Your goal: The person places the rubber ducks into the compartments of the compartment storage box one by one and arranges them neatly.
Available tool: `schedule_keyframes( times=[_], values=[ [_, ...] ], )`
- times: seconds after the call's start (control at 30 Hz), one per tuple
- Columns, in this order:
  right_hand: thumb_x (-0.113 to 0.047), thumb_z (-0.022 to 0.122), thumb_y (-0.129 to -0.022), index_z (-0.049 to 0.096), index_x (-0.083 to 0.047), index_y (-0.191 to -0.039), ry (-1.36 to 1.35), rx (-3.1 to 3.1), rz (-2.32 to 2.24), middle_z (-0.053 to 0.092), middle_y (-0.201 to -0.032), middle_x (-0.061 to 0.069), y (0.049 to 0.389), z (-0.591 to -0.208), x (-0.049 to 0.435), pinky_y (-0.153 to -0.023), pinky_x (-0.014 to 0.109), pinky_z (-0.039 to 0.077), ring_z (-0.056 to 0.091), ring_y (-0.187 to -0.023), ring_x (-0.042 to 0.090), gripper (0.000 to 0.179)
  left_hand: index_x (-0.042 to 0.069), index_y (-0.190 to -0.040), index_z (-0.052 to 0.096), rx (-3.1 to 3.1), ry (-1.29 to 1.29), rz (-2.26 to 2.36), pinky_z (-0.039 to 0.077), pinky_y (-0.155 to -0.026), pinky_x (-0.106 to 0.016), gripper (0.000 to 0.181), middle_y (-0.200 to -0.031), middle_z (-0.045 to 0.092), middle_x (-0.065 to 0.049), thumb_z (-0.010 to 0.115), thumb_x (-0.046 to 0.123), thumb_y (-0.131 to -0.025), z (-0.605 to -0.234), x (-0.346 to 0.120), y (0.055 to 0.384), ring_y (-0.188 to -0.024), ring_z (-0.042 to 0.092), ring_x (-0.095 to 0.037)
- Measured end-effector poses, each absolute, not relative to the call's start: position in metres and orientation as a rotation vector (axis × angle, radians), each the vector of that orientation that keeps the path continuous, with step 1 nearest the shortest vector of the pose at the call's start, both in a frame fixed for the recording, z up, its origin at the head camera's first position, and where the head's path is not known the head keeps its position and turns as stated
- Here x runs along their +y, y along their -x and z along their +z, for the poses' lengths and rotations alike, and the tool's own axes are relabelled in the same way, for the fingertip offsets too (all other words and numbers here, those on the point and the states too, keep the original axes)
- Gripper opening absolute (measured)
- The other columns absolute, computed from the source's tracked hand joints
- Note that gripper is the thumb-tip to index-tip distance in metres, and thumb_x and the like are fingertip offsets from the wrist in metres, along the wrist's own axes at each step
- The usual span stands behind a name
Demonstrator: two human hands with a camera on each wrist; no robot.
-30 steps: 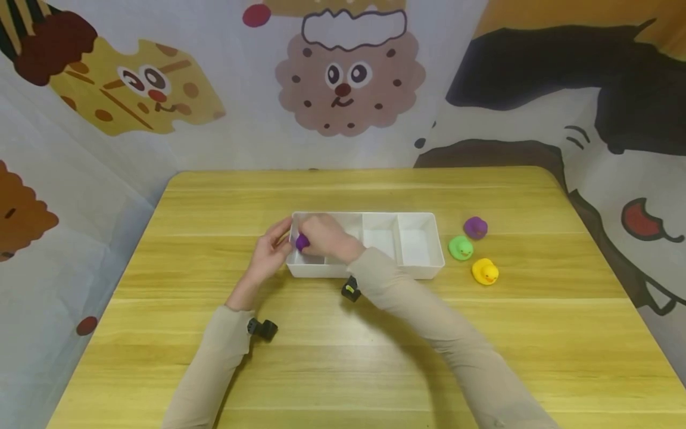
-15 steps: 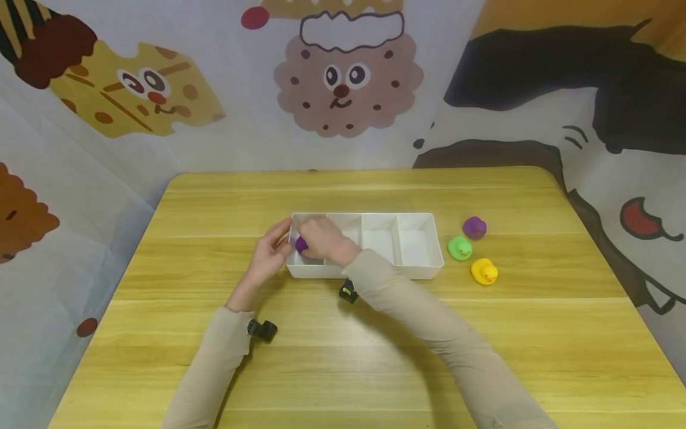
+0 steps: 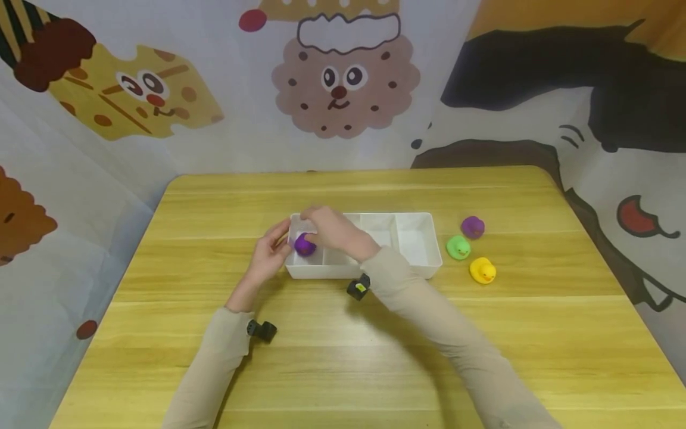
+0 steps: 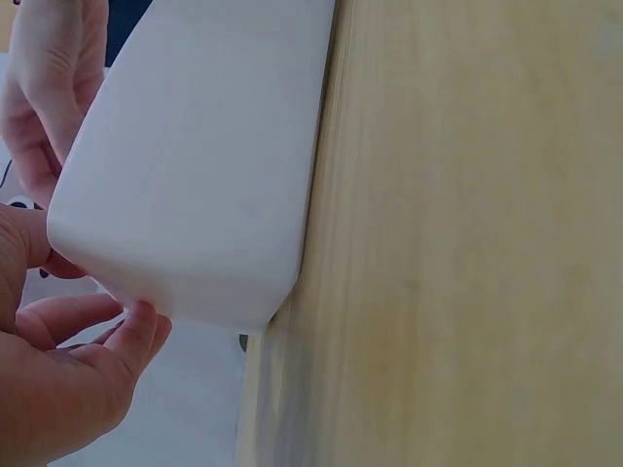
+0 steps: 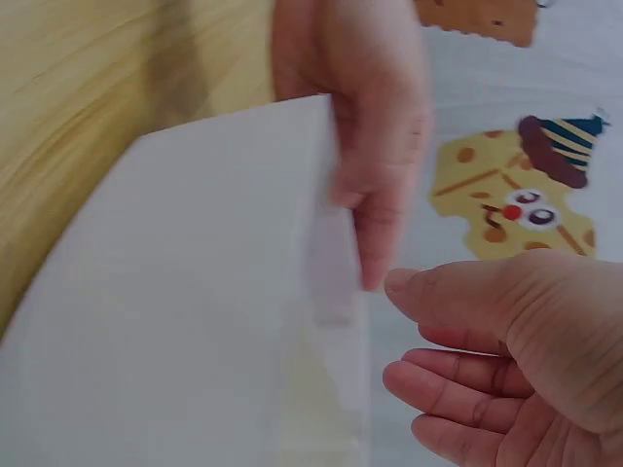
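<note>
A purple toy duck [image 3: 305, 245] sits in the leftmost compartment of a long white divided box [image 3: 321, 272]. My left hand [image 3: 267, 255] holds the box's left end, and in the left wrist view its fingertips [image 4: 142, 321] press the outer end wall. Just above the duck is my right hand [image 3: 334, 231], its thumb close to the toy. In the right wrist view that hand [image 5: 526, 350] has thumb and fingers apart with nothing between them. The box wall hides the duck from both wrist views.
Right of the box lie a second purple duck [image 3: 473, 227], a green duck [image 3: 458, 247] and a yellow duck [image 3: 483, 270]. Everything stands on a wooden table [image 3: 321, 369]. A printed cloth [image 3: 241, 149] hangs behind it.
My right hand has let go of the purple duck and moved up and slightly right, so more of the duck shows. The left hand keeps its place at the box end.
</note>
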State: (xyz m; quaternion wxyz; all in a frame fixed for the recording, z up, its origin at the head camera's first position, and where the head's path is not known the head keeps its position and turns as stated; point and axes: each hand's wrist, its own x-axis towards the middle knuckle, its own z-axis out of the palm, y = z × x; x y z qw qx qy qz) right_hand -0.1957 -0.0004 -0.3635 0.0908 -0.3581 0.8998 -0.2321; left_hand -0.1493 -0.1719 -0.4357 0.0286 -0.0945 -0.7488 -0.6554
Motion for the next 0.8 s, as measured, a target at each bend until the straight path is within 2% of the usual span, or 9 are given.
schedule_keyframes(
  times=[0.23, 0.63, 0.8],
  values=[
    [-0.011, 0.067, -0.086, 0.056, 0.003, -0.121, 1.081, 2.673, -0.927, 0.061, -0.117, 0.016, 0.194, -0.347, 0.023, -0.091, 0.029, 0.053, 0.059, -0.102, 0.027, 0.039, -0.018, -0.133, 0.034, -2.303, 0.276, -2.025, 0.034, -0.11, -0.046, 0.052, -0.141, 0.031, -0.032, 0.047, -0.021, -0.083, -0.434, -0.171, 0.149, -0.13, 0.033, -0.043],
    [-0.008, 0.068, -0.085, 0.059, 0.001, -0.119, 1.071, 2.618, -1.305, 0.062, -0.115, 0.015, 0.19, -0.333, 0.059, -0.097, 0.032, 0.05, 0.06, -0.102, 0.025, 0.037, -0.018, -0.133, 0.034, -2.313, 0.247, -2.052, 0.032, -0.111, -0.044, 0.05, -0.142, 0.03, -0.032, 0.046, -0.02, -0.085, -0.431, -0.17, 0.147, -0.132, 0.032, -0.043],
    [-0.005, 0.07, -0.082, 0.06, 0.003, -0.115, 1.096, 2.548, -1.476, 0.064, -0.111, 0.016, 0.187, -0.331, 0.07, -0.093, 0.029, 0.053, 0.062, -0.099, 0.025, 0.035, -0.022, -0.131, 0.032, -2.315, 0.25, -2.059, 0.031, -0.11, -0.05, 0.05, -0.141, 0.027, -0.036, 0.045, -0.022, -0.083, -0.415, -0.166, 0.141, -0.13, 0.03, -0.048]
  ],
)
